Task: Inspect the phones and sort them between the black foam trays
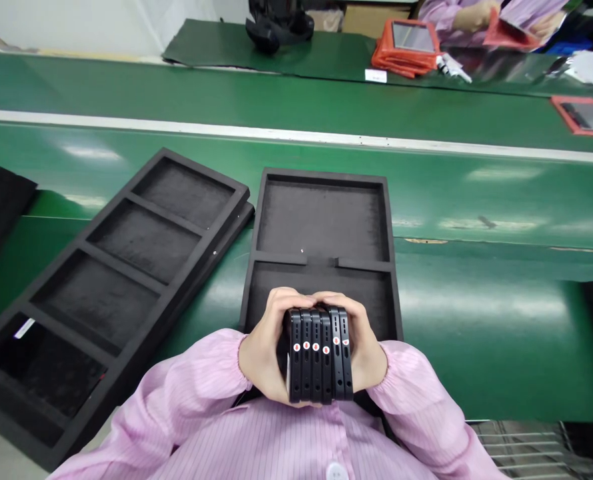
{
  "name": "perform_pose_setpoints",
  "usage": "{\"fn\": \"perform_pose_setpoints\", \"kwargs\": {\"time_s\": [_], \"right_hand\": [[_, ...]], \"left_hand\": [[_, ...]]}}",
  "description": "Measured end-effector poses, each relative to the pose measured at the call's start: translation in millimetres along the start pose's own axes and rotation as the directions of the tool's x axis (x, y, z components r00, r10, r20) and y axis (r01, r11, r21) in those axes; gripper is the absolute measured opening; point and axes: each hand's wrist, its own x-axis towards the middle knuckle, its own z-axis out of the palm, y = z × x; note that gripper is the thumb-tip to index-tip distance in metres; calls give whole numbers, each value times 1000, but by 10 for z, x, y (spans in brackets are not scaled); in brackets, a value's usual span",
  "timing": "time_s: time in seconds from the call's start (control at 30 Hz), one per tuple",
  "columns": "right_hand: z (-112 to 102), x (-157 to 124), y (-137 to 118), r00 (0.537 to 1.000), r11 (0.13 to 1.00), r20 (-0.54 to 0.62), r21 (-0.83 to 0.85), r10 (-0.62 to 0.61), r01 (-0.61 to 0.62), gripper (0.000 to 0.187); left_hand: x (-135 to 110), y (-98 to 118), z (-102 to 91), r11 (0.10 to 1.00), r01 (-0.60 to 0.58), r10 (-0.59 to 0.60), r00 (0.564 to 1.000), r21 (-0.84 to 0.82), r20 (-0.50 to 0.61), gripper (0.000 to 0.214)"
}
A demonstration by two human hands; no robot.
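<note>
Only the narrow edges of the stack of black devices point(319, 355) face the camera, so their broad faces are hidden and their exact kind cannot be told; six slim units stand side by side, most showing a small red-and-white sticker whose print is too small to read. The lower end of the stack is partly covered by the palms. The left hand point(262, 360) clasps the stack from its left side and the right hand point(364, 353) from its right, fingers of both curled over the far end and meeting there, thumbs hidden. Both wrists emerge from pink striped sleeves point(196, 393), held close to the chest. The stack sits just above the near compartment of a black foam tray point(321, 220), whose near edge is hidden behind the hands. A longer four-compartment foam tray point(121, 267) lies to the left on the green conveyor belt point(476, 200), its near corner cut off. At the far bench, another person's hands point(476, 15) are cropped by the frame, beside orange-framed tablets point(409, 41).
</note>
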Motion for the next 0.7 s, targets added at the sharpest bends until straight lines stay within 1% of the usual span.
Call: {"fn": "perform_pose_setpoints", "kwargs": {"time_s": [0.17,0.27,0.33,0.43,0.5,0.57,0.7], "right_hand": [[4,-28,0,1000,1000,1,-18,10,-10,101],[4,-31,7,1000,999,4,-42,20,-20,104],[3,-27,9,1000,999,5,-48,18,-17,103],[-5,-23,5,1000,998,-7,-58,21,-21,100],[-14,-23,-3,999,997,-13,-67,37,-37,101],[-21,-25,-15,998,997,-20,-58,53,-54,99],[-20,-15,-38,997,998,-41,-7,58,-58,82]], "left_hand": [[-10,1,19,1000,-11,11,1000,4,-1,87],[-31,-14,56,1000,3,-5,998,-24,-56,81],[-34,-23,67,999,-1,-2,997,-45,-74,82],[-7,-18,39,999,-18,17,1000,-48,-13,87],[29,-2,7,999,-23,24,999,-27,41,91],[66,13,-16,999,-36,36,997,-4,71,95],[101,23,-16,997,-73,72,993,12,89,103]]}}
